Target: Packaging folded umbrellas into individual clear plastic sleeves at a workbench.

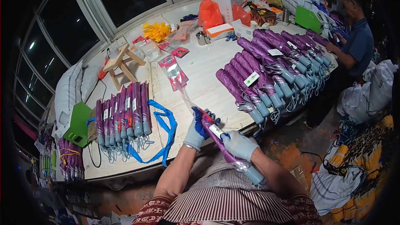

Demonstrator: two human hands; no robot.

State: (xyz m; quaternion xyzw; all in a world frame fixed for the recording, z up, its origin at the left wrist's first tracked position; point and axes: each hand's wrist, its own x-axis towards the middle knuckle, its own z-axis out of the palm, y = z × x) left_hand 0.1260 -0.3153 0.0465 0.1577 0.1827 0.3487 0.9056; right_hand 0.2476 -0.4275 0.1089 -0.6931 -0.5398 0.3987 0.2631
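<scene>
A folded purple umbrella [228,155] lies slantwise in front of my body, its blue-grey handle pointing down to the right. My left hand [195,131], in a light glove with blue-coated fingers, is closed around its upper end. Clear plastic film, probably a bag [185,96], stretches from that end toward the table. My right hand [239,143], gloved likewise, grips the middle of the umbrella beside a white label. Ahead of my left hand, flat pink printed plastic sleeves [173,73] lie on the white table [166,108].
To the right lies a big pile of purple umbrellas [266,73]; a row of bagged ones [123,110] lies left, beside a blue strap [168,121]. A wooden stool [123,64], metal mug [202,38] and orange-white box [220,30] stand farther back. A co-worker [354,37] stands at right.
</scene>
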